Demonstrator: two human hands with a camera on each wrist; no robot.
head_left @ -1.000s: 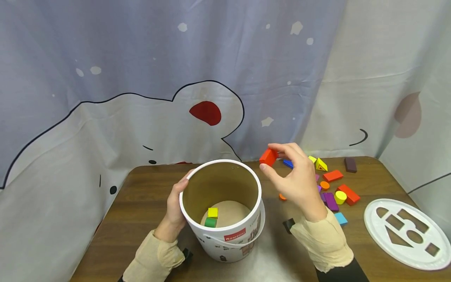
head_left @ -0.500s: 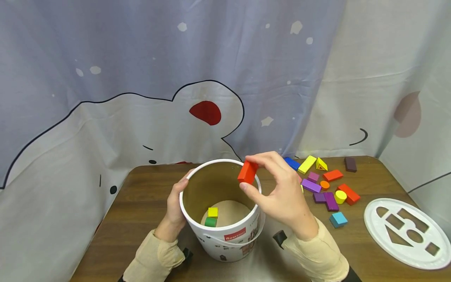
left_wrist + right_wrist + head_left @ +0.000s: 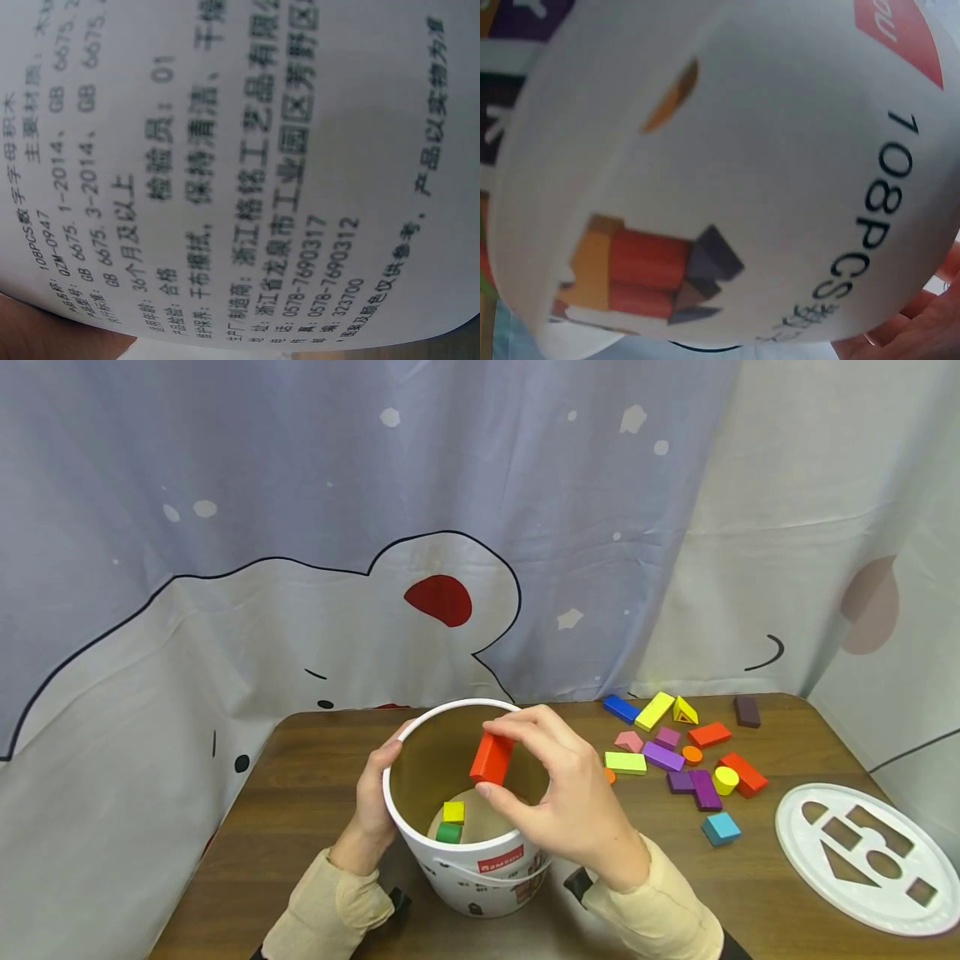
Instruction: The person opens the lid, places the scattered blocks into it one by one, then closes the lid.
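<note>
Clearly, the red block (image 3: pixel 492 760) is the thing in the right hand (image 3: pixel 573 789), pinched with the fingers on its upper end and the thumb by its lower end. Its long axis runs steeply, neither upright nor flat: the upper end leans right, toward the fingers, while the lower end points down and to the left. Seen from the head, it lies across the mouth of the bucket (image 3: pixel 457 881); how deep it sits relative to the rim, I can't tell.

Meanwhile the left hand (image 3: pixel 375 797) grips the bucket by its left side, fingertips up near the rim. The bucket stands upright on the table (image 3: pixel 285 835), its white handle (image 3: pixel 480 882) hanging down against the front. On its floor are a yellow block (image 3: pixel 453 812) and, just in front, a green block (image 3: pixel 448 833) with a rounded side.

Off to the right lie scattered blocks, among them a lime block (image 3: pixel 626 763) lying lengthwise left to right and a light-blue block (image 3: pixel 722 829) nearer the person. Beyond these, at the table's right, is a white lid (image 3: pixel 795 843) with shaped cut-outs. Both wrist views show mostly the bucket's printed wall.
</note>
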